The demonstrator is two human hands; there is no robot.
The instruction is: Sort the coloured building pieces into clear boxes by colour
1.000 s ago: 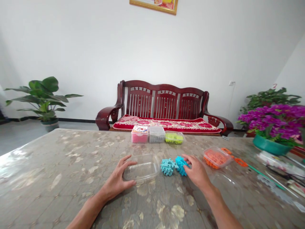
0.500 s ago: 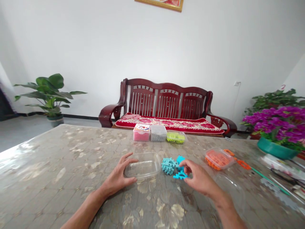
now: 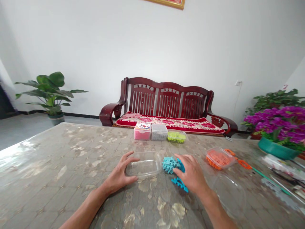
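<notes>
A clear plastic container [image 3: 143,175] lies on the table. My left hand [image 3: 122,171] grips its left end, with the thumb at the near rim and the fingers over the far rim. To its right, teal toothed plastic pieces [image 3: 168,165] are bunched in a cluster. My right hand [image 3: 192,173] curls round the right side of this cluster, thumb near and fingers far. A brighter blue piece [image 3: 181,164] shows between them, and my palm hides part of the pile. Another blue toothed piece [image 3: 179,184] lies loose on the near side, below the right thumb.
Farther back stand a pink-filled box [image 3: 142,133], a grey-filled box [image 3: 159,133] and a tub of yellow-green pieces [image 3: 176,136]. At right are a tub of orange pieces [image 3: 218,159], a clear lid [image 3: 230,194], linked orange pieces [image 3: 244,164] and a flower pot [image 3: 277,149].
My right hand has spread wider and moved over the blue pieces. The near blue piece has turned and sits slightly closer to me. My left hand keeps its place on the container.
</notes>
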